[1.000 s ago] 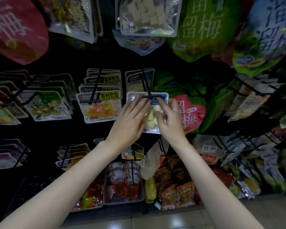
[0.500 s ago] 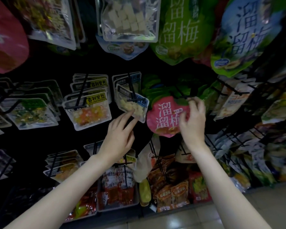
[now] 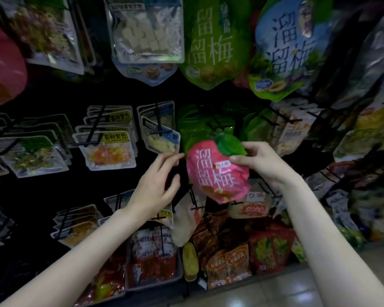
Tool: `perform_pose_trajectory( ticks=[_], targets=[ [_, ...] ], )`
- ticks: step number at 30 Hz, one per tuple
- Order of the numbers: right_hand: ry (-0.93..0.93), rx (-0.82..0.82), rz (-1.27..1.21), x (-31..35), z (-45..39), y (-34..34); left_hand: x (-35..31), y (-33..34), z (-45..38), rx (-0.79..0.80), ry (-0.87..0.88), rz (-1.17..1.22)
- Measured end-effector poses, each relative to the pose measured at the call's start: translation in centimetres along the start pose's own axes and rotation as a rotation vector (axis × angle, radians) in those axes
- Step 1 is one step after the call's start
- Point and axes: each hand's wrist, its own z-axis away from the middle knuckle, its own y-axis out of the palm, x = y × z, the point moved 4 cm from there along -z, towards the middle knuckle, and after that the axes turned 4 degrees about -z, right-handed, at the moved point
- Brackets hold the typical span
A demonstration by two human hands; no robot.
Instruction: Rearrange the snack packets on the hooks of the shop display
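A pink plum-shaped snack packet [image 3: 215,173] with a green leaf top hangs tilted in front of the middle row of hooks. My right hand [image 3: 262,162] grips its upper right edge, thumb across the front. My left hand [image 3: 157,185] hovers just left of it, fingers spread and empty, fingertips near the packet's left edge. Behind the pink packet hang green packets [image 3: 200,127] on a black hook. A clear packet of pale yellow pieces [image 3: 161,141] hangs on the hook to the left.
Clear packets with yellow labels [image 3: 110,149] fill hooks further left. Large green [image 3: 213,45] and blue [image 3: 284,47] packets hang above. Red and orange packets [image 3: 226,262] sit in trays below. Tiled floor [image 3: 297,291] shows at the bottom right.
My hands left the clear yellow-piece packet on its hook. The right hand moved to the pink packet, took its top and pulled it forward; the left hand followed towards it.
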Motion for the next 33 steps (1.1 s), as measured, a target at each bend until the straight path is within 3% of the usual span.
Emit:
perform_pose_trajectory(
  ticks=[3,7,15,20,23,25,29,33],
  targets=[
    [-0.092,0.064,-0.036,2.0,1.9,-0.6,-1.8,-0.1,-0.4,0.091,-0.025,0.189],
    [-0.262,0.014,-0.342,5.7,2.9,0.3,-3.3,-2.7,-1.9,-0.012,-0.067,0.374],
    [-0.458,-0.162,-0.658,12.3,1.9,4.9,-3.5,-11.9,-2.6,-0.245,-0.007,0.215],
    [-0.506,-0.182,-0.515,15.5,1.0,9.1,-2.8,-16.0,-1.6,-0.214,-0.121,0.625],
    [-0.659,-0.160,-0.308,17.5,1.5,11.8,-1.9,-18.1,-0.4,-0.268,-0.161,0.645],
    [-0.686,-0.076,-0.193,18.3,1.5,13.7,-1.3,-19.5,0.5,-0.337,-0.197,0.671],
    [-0.514,0.247,-0.231,18.5,1.3,17.3,0.2,-22.3,2.3,-0.491,-0.227,0.620],
    [-0.491,0.369,-0.246,18.8,1.1,20.0,1.6,-23.9,4.1,-0.520,-0.267,0.584]
  ],
)
